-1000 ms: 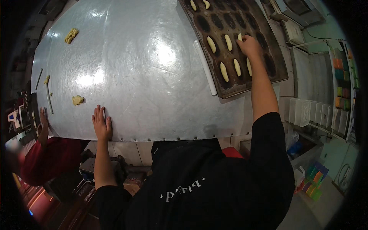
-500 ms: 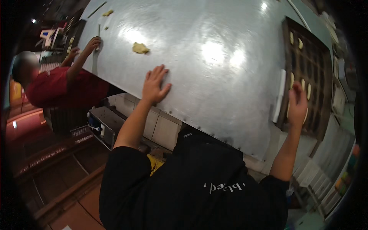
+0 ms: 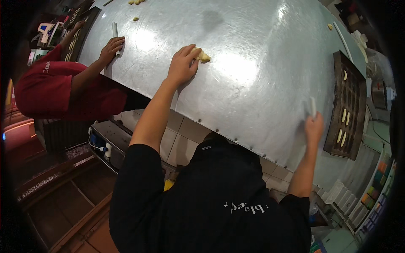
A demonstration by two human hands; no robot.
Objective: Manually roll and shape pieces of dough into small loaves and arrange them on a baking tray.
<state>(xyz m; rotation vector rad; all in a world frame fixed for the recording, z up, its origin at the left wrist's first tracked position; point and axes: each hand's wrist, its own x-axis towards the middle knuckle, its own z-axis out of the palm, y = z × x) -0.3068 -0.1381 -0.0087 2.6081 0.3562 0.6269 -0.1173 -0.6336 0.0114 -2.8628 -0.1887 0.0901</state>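
Note:
On the shiny metal table, my left hand [image 3: 182, 66] has its fingers curled over a lump of yellow dough [image 3: 204, 56], part of which shows past the fingertips. Over the table's right side, my right hand [image 3: 314, 127] is closed around the lower end of a white rod [image 3: 313, 106], which points away from me and is blurred. Just right of that hand lies a dark moulded baking tray [image 3: 334, 95], with several pale finger-shaped dough pieces [image 3: 344, 114] in its slots.
A co-worker in a red shirt [image 3: 50, 90] stands at the left, one hand [image 3: 112, 49] on a pale rod [image 3: 115, 30]. Beyond them sits another tray [image 3: 86, 38] of dough pieces. Small dough bits [image 3: 136, 19] lie at the far left. A long white rod [image 3: 342, 40] lies far right.
My left hand has moved forward onto the dough lump. My right hand has left the tray and taken up the white rod from beside it. The view has shifted.

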